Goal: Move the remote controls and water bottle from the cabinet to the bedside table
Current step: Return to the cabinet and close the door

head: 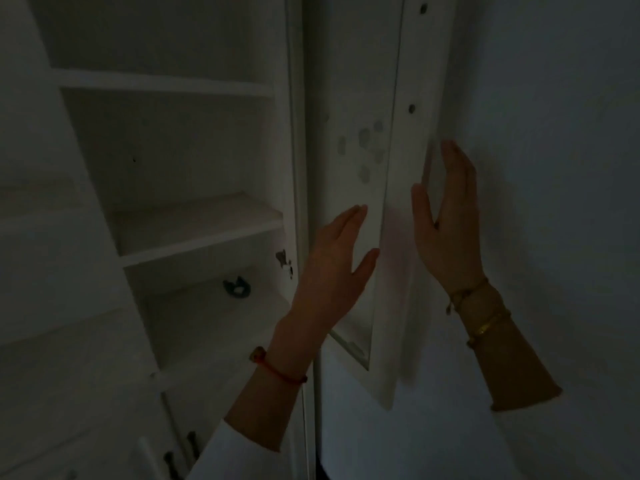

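The room is dim. A white cabinet [194, 233] stands open at the left, and its shelves show no remote control or water bottle. Its white door [391, 209] hangs swung out to the right, near the wall. My left hand [332, 268] is flat with fingers apart against the inner face of the door. My right hand [446, 220] lies with fingers straight along the door's outer edge and holds nothing. The bedside table is out of view.
A small teal object [237, 289] lies on the lowest visible shelf. A plain wall [554, 168] fills the right side, close behind the door. Dark handles [190, 445] on lower drawers or doors show at the bottom left.
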Demonstrator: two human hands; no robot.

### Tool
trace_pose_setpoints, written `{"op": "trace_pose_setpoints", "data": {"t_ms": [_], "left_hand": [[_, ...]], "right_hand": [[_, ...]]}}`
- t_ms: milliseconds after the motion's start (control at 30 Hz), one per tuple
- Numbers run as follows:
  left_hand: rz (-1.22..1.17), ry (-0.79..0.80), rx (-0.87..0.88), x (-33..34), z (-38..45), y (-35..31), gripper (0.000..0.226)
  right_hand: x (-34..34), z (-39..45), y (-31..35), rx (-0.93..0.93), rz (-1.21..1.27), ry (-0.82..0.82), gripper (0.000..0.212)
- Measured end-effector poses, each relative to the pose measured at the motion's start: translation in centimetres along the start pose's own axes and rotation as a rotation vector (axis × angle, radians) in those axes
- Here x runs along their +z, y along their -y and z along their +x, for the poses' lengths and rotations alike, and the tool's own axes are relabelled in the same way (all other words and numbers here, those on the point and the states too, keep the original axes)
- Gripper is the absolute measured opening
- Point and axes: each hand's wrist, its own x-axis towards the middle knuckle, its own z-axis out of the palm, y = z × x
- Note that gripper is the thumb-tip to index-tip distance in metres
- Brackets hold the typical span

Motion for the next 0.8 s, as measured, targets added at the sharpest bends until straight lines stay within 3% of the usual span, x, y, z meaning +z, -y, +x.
{"op": "trace_pose_setpoints", "data": {"t_ms": [133,433,800], "left_hand": [[-0.022,0.019,0.045,2.0,1.3,0.3,0.066],[-0.059,0.026,0.078,2.9,1.7,0.5,0.066],[-0.089,-0.188,-0.059,-2.8,-3.0,1.8,0.074]], "right_hand": [[0.9,1.5,-0.7,0.081,0.02,0.058,0.054],[1.6,1.0,-0.3,0.059,0.108,0.059,0.05],[4.4,-1.0,4.8,-0.212,0.266,0.252,0.049]]}}
